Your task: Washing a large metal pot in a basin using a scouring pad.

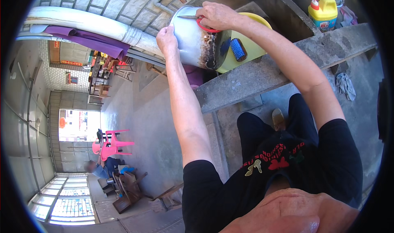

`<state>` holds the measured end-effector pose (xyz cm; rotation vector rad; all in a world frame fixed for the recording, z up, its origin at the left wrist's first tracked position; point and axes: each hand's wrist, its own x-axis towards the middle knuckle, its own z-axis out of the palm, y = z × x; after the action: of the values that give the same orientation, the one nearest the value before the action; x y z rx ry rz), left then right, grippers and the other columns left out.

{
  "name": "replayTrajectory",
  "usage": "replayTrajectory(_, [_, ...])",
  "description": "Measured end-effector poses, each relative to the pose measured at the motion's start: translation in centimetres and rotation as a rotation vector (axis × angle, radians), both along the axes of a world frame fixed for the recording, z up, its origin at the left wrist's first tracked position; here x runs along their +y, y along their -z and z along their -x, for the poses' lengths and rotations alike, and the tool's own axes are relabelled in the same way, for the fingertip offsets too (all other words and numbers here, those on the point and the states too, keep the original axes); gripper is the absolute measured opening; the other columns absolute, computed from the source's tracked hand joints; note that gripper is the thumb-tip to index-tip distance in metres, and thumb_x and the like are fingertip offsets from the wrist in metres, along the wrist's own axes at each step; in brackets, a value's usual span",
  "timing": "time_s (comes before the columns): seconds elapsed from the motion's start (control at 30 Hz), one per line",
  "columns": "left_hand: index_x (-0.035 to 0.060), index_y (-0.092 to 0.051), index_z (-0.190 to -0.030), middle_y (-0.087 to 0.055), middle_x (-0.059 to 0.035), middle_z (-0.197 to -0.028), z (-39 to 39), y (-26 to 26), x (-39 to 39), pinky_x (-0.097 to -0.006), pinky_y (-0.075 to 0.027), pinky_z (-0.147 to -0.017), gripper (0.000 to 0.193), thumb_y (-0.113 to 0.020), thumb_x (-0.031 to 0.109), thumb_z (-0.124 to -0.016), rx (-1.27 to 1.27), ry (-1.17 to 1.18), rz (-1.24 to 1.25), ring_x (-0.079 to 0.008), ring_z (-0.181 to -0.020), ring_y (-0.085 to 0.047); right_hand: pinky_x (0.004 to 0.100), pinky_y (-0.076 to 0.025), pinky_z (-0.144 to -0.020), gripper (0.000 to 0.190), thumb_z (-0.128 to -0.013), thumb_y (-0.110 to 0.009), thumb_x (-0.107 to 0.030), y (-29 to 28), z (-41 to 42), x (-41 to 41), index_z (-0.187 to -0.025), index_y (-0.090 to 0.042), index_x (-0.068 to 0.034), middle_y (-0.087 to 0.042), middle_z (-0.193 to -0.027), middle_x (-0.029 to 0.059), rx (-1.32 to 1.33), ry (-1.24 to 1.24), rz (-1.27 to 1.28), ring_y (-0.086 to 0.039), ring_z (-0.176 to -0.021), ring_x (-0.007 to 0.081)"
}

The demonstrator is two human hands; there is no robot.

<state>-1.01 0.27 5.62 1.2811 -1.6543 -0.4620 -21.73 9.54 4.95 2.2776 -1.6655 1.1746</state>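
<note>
A pale enamel pot [187,42] with a blackened, scorched lower side lies tilted over the sink ledge. My left hand [167,40] grips its rim at the left. My right hand [214,16] holds a pair of red-handled scissors [209,27] against the pot's side, the metal blade pointing toward the rim. Behind the pot is a yellow plastic basin [226,62], and a scrubbing brush with blue bristles [238,49] lies in it, to the right of the pot. The inside of the pot is hidden.
A concrete ledge [246,82] runs between my body and the basin. On the right stands a yellow and blue pump bottle [323,12]. A grey rag [345,86] hangs beyond the ledge. Pink plastic chairs [115,145] and a seated person [103,168] are far to the left.
</note>
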Motion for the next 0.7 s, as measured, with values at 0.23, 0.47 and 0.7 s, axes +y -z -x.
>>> replayTrajectory(0.23, [-0.0050,-0.062,-0.097,-0.064,-0.0083,-0.088,-2.9,1.6,3.1,-0.0282,-0.046,-0.072,0.026,-0.058,0.020,-0.094,0.468,0.101,0.066,-0.0140,-0.078,-0.057,0.0400,-0.048,-0.080,0.023,-0.082,-0.058,-0.026,-0.6,4.0,0.3,-0.095,-0.066,-0.008,-0.061,-0.087,0.0130,0.004,-0.041,0.197,-0.059,-0.091,0.0287])
replayTrajectory(0.47, [-0.0029,-0.061,-0.089,-0.060,-0.0035,-0.081,-2.7,5.5,2.9,-0.0275,-0.044,-0.069,0.025,-0.058,0.021,-0.094,0.459,0.150,0.198,-0.0114,-0.074,-0.052,0.0390,-0.048,-0.082,0.031,-0.078,-0.064,-0.020,1.4,5.0,-2.8,-0.105,-0.065,-0.005,-0.063,-0.093,0.0170,-0.198,-0.060,0.278,-0.059,-0.093,0.0330])
replayTrajectory(0.7, [0.0020,-0.059,-0.081,-0.055,0.0013,-0.074,-4.3,5.0,2.5,-0.0245,-0.042,-0.065,0.022,-0.058,0.020,-0.094,0.694,0.267,0.271,-0.0077,-0.070,-0.046,0.0277,-0.046,-0.055,0.026,-0.079,-0.060,-0.011,-0.3,4.7,-0.7,-0.101,-0.065,0.000,-0.060,-0.064,0.0057,-0.657,-0.258,-0.019,-0.055,-0.054,0.0125])
